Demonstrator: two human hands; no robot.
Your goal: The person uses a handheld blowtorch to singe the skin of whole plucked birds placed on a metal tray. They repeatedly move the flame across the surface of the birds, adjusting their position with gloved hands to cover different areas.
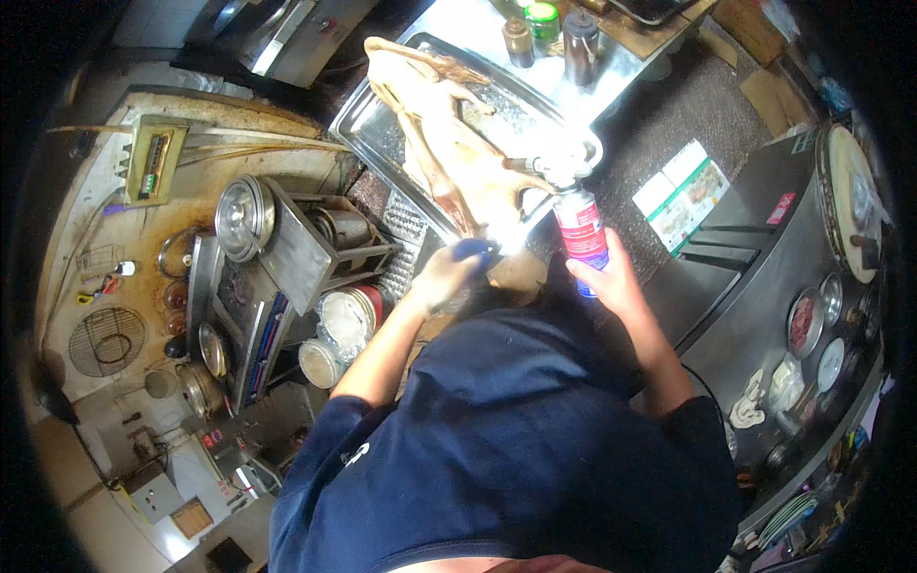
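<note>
- Gripping a smooth, round can [579, 227] in right hand [614, 277].
- Having left hand [447, 277] by shiny metal tray [523, 105]; can't tell if gripping.
- Facing pale, smooth, long bird [444, 143].

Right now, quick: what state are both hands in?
Left hand: by the tray; grip cannot be told.
Right hand: closed, holding the red-and-blue canister.

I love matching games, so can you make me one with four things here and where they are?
Things
1. can
2. plucked bird
3. green-lidded jar
4. round wire rack

Places
A. on the metal tray
B. toward the picture's far left
C. in the right hand
D. beside a dark bottle

Pairs: 1-C, 2-A, 3-D, 4-B
</note>
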